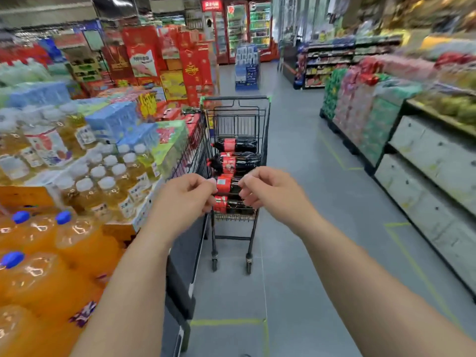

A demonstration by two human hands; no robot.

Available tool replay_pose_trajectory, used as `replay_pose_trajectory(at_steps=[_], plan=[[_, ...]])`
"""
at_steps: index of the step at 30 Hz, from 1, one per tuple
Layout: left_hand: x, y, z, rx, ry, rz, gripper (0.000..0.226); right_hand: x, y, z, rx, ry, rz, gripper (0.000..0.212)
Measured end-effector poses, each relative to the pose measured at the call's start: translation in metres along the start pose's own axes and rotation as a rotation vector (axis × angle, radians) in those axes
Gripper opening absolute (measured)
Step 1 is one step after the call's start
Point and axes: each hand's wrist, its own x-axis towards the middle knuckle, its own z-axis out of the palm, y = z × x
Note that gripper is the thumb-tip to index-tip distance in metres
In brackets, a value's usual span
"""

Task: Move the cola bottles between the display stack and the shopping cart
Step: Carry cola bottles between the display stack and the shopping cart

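Supermarket aisle under bright, even overhead light, with only a faint, soft shadow on the grey floor [296, 253] beneath the shopping cart [237, 122]. White glare spots sit on the orange drink bottles [38, 279] at lower left. The cola bottles [235, 161] in the centre are fairly sharp. Shelves [425, 171] at right and stacked boxes [144, 55] at left are smeared by blur, and straight lines bow toward the wide-angle edges. Distant lit fridges [239, 29] look soft.
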Motion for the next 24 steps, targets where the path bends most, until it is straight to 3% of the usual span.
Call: replay_pose_trajectory(at_steps=[12, 24], plan=[[0.259, 0.022, 0.066, 0.005, -0.021, 0.004, 0.020, 0.235, 0.045, -0.068, -0.103, 0.014, 0.020, 0.018], [0.445, 0.023, 0.205, 0.043, 0.040, -0.107, 0.023, 0.446, 0.144, -0.170, -0.131, -0.120, 0.026, 0.018]])
